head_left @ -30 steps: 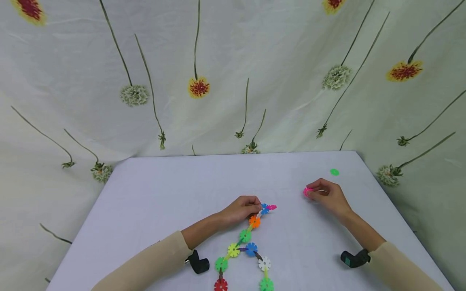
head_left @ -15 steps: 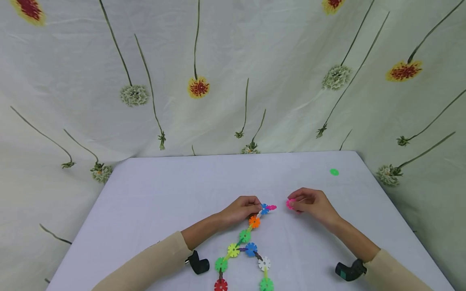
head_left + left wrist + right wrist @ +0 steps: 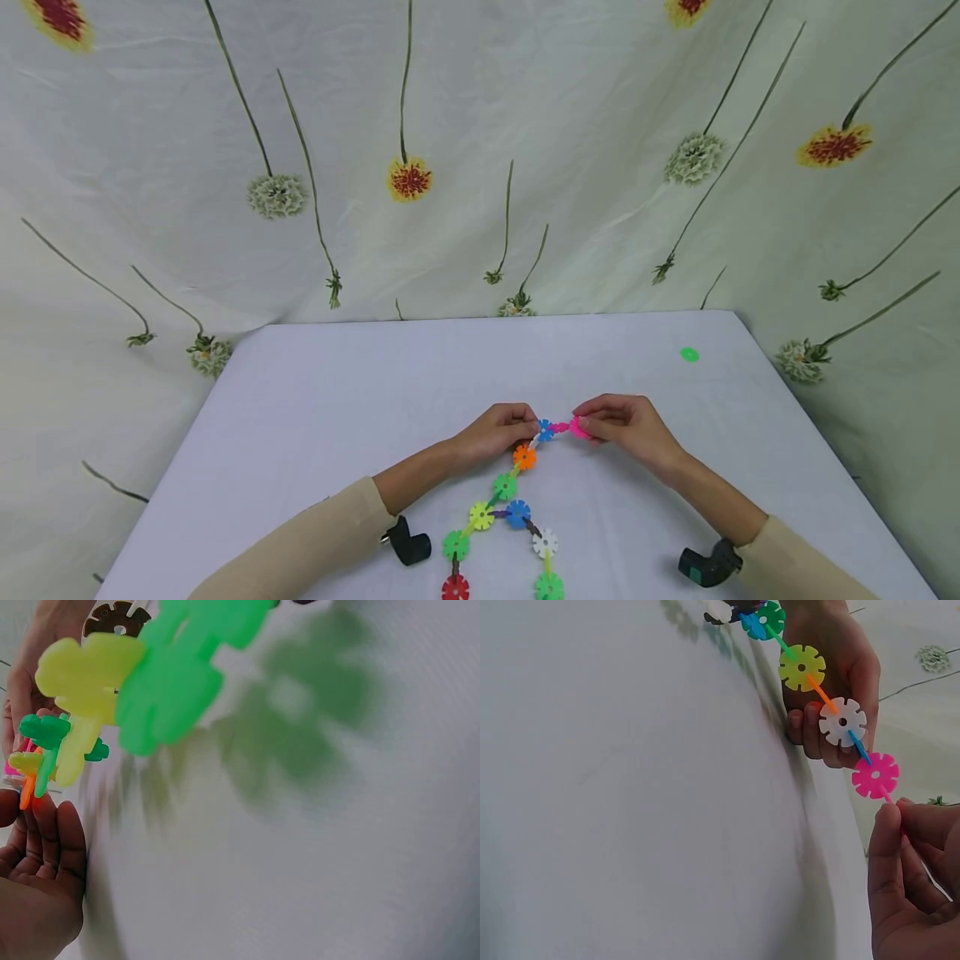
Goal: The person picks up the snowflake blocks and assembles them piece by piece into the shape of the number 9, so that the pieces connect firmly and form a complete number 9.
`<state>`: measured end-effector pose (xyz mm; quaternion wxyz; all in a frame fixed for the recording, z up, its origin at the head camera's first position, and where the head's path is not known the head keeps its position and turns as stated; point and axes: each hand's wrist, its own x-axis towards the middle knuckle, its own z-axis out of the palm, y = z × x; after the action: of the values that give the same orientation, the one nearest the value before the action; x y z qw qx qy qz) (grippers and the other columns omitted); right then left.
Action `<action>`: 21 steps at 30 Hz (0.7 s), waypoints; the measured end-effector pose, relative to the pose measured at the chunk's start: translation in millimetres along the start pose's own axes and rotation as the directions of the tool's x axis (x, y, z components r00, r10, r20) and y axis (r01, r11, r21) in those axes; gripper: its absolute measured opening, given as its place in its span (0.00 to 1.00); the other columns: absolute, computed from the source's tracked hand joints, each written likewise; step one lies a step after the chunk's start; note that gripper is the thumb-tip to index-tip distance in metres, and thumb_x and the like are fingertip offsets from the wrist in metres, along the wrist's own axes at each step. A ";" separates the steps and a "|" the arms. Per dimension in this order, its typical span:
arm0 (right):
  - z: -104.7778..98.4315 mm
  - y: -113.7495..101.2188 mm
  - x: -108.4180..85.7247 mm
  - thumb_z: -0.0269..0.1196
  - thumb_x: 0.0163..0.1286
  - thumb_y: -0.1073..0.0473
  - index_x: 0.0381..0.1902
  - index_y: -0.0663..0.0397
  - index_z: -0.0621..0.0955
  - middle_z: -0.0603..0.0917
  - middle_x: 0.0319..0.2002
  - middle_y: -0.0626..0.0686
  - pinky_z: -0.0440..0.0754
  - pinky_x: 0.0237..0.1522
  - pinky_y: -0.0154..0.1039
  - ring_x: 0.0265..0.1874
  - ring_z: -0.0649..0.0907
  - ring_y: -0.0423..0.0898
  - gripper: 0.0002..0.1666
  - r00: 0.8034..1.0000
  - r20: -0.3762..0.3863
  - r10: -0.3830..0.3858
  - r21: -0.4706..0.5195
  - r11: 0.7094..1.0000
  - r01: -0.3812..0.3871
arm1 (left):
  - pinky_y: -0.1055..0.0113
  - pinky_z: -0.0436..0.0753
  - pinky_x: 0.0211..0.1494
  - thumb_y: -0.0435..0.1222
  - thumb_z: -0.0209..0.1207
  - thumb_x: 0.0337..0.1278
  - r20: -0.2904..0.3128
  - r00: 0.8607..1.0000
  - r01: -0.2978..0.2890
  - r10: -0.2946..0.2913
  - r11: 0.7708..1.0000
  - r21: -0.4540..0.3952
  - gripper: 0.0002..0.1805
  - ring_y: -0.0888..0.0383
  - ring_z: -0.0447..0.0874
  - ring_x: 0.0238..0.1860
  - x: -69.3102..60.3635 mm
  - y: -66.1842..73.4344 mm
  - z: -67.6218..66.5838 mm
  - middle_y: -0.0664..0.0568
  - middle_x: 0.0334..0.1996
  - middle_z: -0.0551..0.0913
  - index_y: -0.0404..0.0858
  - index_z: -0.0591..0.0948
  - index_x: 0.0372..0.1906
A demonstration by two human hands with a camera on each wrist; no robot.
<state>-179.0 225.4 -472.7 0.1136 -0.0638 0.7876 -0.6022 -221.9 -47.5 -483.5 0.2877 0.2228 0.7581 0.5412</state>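
A chain of slotted snowflake discs bends across the table in the head view. My left hand (image 3: 501,433) pinches its upper end beside a blue disc (image 3: 545,430) and a white disc (image 3: 843,721). Beyond the blue one, a pink disc (image 3: 875,776) forms the chain's tip. Between thumb and fingers, my right hand (image 3: 628,427) pinches another pink disc (image 3: 578,428), edge-on in the right wrist view and touching the tip disc. Whether their slots interlock, I cannot tell. Lower down, the orange disc (image 3: 524,457) and the yellow disc (image 3: 482,516) belong to the same chain.
A loose green disc (image 3: 689,355) lies at the table's back right. Two chain branches run toward the front edge, ending in view at a red disc (image 3: 455,587) and a green disc (image 3: 549,586). A flowered cloth (image 3: 465,100) hangs behind the white table (image 3: 337,375).
My right hand has moved left and slightly toward me, bringing its pink disc against the chain's pink tip. The left hand has stayed in place with its hold on the chain.
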 end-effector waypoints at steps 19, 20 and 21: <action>8.8 -1.1 8.0 0.68 0.76 0.63 0.57 0.65 0.87 0.92 0.50 0.63 0.91 0.45 0.34 0.38 0.92 0.49 0.16 0.998 0.046 -0.044 -0.005 0.999 0.044 | 0.72 0.74 0.41 0.37 0.55 0.79 -0.013 1.000 -0.011 0.011 1.000 0.006 0.11 0.62 0.72 0.31 1.8 -3.8 -1.5 0.57 0.28 0.76 0.32 0.81 0.43; 8.5 -1.2 7.9 0.67 0.77 0.62 0.58 0.65 0.86 0.92 0.50 0.64 0.90 0.45 0.34 0.38 0.91 0.49 0.17 0.997 0.052 -0.050 -0.010 0.999 0.050 | 0.72 0.74 0.41 0.37 0.55 0.78 -0.019 1.000 -0.014 0.014 1.000 -0.003 0.11 0.62 0.72 0.30 1.5 -3.2 -1.2 0.57 0.28 0.75 0.32 0.81 0.43; 8.2 -1.4 7.8 0.67 0.78 0.61 0.59 0.65 0.86 0.92 0.50 0.63 0.90 0.45 0.34 0.38 0.91 0.50 0.17 0.997 0.054 -0.053 -0.014 0.998 0.054 | 0.72 0.74 0.41 0.36 0.54 0.77 -0.023 1.000 -0.016 0.016 1.000 -0.010 0.11 0.62 0.72 0.30 1.2 -2.5 -0.9 0.57 0.28 0.75 0.31 0.80 0.42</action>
<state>-184.5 215.5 -474.2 0.1180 -0.1017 0.7870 -0.5970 -223.5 -48.0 -486.0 0.2757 0.2210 0.7569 0.5498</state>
